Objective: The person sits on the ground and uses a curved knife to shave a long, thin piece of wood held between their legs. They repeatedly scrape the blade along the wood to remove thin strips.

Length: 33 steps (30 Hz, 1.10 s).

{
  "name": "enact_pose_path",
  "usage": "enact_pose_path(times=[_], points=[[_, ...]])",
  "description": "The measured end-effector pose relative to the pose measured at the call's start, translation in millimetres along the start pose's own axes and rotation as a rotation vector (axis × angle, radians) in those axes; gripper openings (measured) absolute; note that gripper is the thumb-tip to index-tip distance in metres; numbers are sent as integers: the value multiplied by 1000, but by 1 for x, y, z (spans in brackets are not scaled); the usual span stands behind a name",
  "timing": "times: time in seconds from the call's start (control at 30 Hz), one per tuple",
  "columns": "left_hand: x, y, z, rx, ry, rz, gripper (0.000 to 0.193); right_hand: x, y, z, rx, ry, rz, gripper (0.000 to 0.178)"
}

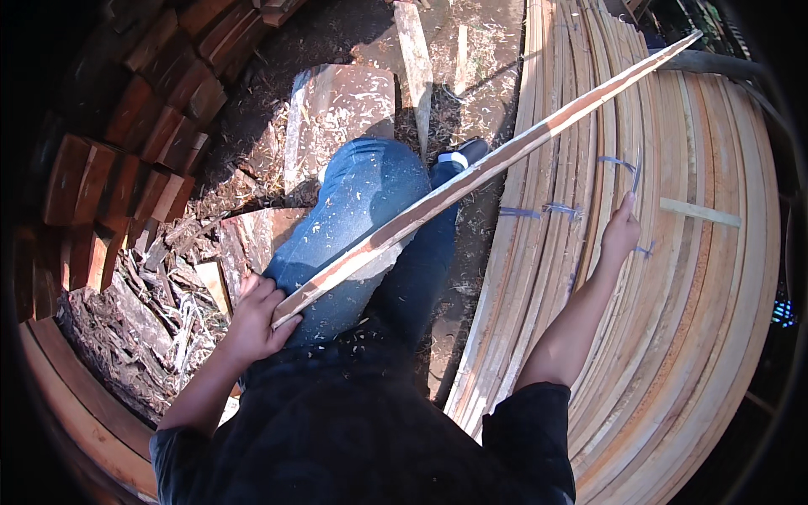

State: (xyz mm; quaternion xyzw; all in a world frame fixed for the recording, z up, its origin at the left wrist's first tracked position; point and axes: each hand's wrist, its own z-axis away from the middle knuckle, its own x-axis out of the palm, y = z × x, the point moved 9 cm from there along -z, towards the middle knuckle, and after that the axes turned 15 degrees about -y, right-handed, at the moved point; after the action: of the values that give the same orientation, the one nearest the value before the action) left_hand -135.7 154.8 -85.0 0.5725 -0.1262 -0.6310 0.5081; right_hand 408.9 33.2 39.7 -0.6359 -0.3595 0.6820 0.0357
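Observation:
My left hand [259,318] is closed around the near end of a long wooden strip [480,178]. The strip runs over my jeans-clad thigh, up and to the right, and its far end passes over the stacked wood. Rough reddish-brown patches show along its pale face. Out to the right, my right hand [621,231] grips a thin, knife-like blade [637,171] that points away from me above the stack. The blade shows nearly edge-on, and its handle is hidden in the fist. It is apart from the strip.
Long pale wooden strips [673,337] lie stacked along my right, some tied with purple bands [520,213]. A short pale slat [700,212] lies across them. Cut reddish timbers [126,185] are piled at the left. Shavings and bark pieces [168,307] litter the ground beside a flat board [349,101].

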Motion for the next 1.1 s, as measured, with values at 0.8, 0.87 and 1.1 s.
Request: enact_pose_path(times=[0.8, 0.87, 1.1], points=[[1, -1, -6, -14, -19, 8, 26, 66, -61, 2, -250, -251, -52, 63], [2, -3, -6, 30, -14, -6, 26, -1, 29, -56, 55, -62, -115, 61], [0, 2, -11, 3, -20, 18, 25, 30, 64, 30, 7, -252, -242, 57]])
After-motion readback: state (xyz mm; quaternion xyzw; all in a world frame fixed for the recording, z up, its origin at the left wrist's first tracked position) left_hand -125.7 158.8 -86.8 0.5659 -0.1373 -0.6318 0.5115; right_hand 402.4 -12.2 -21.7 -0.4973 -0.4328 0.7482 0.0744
